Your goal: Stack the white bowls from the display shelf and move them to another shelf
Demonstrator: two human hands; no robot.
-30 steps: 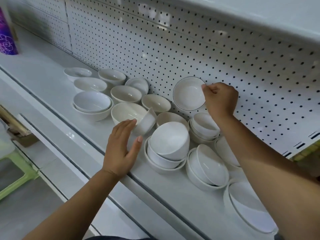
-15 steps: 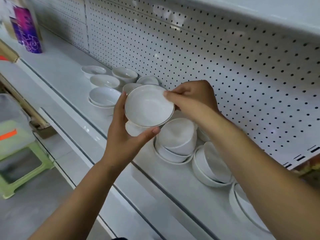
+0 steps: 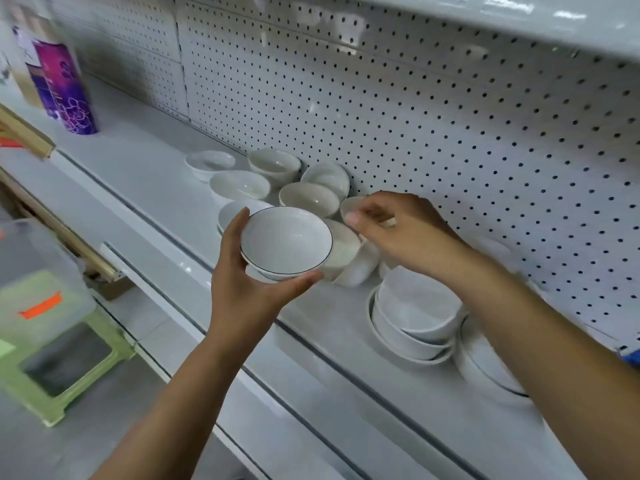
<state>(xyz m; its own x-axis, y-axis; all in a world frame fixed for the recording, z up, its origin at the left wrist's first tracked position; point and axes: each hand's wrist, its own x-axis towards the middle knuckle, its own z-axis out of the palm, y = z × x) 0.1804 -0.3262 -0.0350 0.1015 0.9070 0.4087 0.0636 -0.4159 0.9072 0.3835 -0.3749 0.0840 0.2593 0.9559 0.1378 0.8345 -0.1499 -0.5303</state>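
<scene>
**Rimmed bowl aloft, other hand among the crockery**

Holds a dark-rimmed white bowl (image 3: 285,242) in the left hand (image 3: 249,296), thumb hooked along the near edge, fingers up the left side, mouth tilted toward the camera. Carries it clear of the display shelf (image 3: 156,188), above the front row of bowls.

Reaches with the right hand (image 3: 405,237) over the cluster near the pegboard back (image 3: 450,133), just beside the held bowl but apart from it. Blurred at the fingertips. Seems to touch a small bowl (image 3: 347,204) there, though cannot tell whether gripped or merely brushed.

Below the right forearm, a nested stack of bowls (image 3: 415,317) on the shelf, the topmost tilted. Toward the back, several loose bowls upright, plus a leaning bowl (image 3: 325,178) propped on edge against the pegboard.

At the far left of the shelf, a purple can (image 3: 65,91). Down on the floor, lower left, a green stool (image 3: 52,410).
</scene>
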